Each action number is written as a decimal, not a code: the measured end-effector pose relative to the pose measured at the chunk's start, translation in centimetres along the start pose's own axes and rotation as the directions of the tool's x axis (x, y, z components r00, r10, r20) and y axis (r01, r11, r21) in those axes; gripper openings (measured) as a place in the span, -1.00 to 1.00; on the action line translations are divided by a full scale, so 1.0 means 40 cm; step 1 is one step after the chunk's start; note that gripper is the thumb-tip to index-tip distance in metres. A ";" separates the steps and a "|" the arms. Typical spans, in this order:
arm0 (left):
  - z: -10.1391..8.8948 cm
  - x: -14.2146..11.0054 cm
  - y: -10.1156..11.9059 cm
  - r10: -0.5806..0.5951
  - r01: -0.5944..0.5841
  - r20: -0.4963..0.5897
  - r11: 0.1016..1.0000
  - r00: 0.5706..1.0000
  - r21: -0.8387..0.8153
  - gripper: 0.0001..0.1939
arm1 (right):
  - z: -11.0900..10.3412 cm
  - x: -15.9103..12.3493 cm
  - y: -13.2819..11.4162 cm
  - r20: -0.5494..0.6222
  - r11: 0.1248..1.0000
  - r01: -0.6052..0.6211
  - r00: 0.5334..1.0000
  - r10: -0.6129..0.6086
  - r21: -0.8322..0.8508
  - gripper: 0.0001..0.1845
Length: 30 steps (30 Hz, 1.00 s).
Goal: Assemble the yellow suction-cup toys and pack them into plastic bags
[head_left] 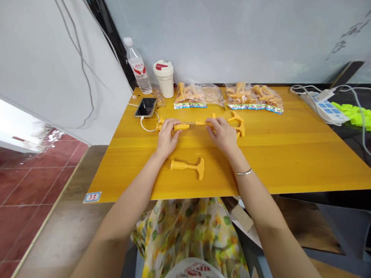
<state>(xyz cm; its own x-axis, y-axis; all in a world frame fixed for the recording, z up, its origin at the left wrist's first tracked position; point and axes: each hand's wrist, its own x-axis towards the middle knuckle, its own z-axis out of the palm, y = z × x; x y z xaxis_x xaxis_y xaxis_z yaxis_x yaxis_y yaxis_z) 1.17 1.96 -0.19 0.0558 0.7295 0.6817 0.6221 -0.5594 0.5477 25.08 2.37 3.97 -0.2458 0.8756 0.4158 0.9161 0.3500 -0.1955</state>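
My left hand [167, 136] is closed around the ribbed handle end of a long orange plastic tool [192, 124] lying on the wooden table [295, 156]. My right hand [223, 134] grips the same tool nearer its T-shaped end, fingers curled over it. More orange T-shaped pieces [239, 124] lie just right of that hand. A separate orange T-handled piece [188, 166] rests on the table in front of my wrists, untouched.
Two clear bags of orange parts [198, 94] [255, 97] lie at the back. A phone [146, 107] with a white cable, a white cup [165, 77] and a water bottle [138, 65] stand back left. A power strip [326, 107] and green pieces [357, 115] are at right.
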 end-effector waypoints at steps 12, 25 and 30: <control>-0.002 0.001 -0.006 -0.036 0.035 -0.049 0.999 0.998 -0.009 -0.82 | -0.001 0.001 0.007 -0.004 0.999 -0.027 1.000 0.027 -0.042 -0.61; 0.000 0.000 0.011 0.014 -0.014 0.027 1.000 1.000 0.022 -0.79 | 0.009 -0.007 -0.015 0.049 0.998 0.057 0.997 -0.056 -0.005 -0.63; -0.002 0.001 0.006 0.017 -0.017 0.037 1.000 0.999 0.000 -0.76 | 0.009 -0.013 -0.016 0.090 0.982 0.136 0.985 -0.149 0.134 -0.58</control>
<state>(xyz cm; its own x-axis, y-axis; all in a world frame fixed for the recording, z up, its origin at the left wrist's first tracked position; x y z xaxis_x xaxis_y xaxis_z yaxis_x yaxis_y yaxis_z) 1.26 1.80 0.00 0.0952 0.7340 0.6725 0.6210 -0.5718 0.5362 24.50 1.83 3.56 -0.4066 0.8402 0.3587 0.8233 0.5072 -0.2548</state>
